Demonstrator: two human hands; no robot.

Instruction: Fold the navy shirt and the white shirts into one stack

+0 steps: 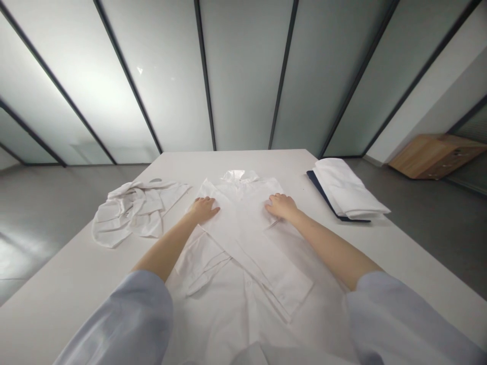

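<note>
A white button shirt lies spread on the white table, its collar at the far end. Both sleeves are laid over its front; one long sleeve crosses diagonally, with its cuff low on the right. My left hand rests on the shirt's left shoulder area in view, fingers lying on the cloth and thumb apart. On the opposite shoulder area sits my right hand, also open, with the thumb toward the middle. Neither hand visibly lifts any fabric. The shirt's hem runs out of view near my body.
Crumpled white clothing lies on the table to the left. At the right edge, a folded white stack of cloth sits on a dark flat board. Frosted panels stand behind, and a wooden cabinet is at far right.
</note>
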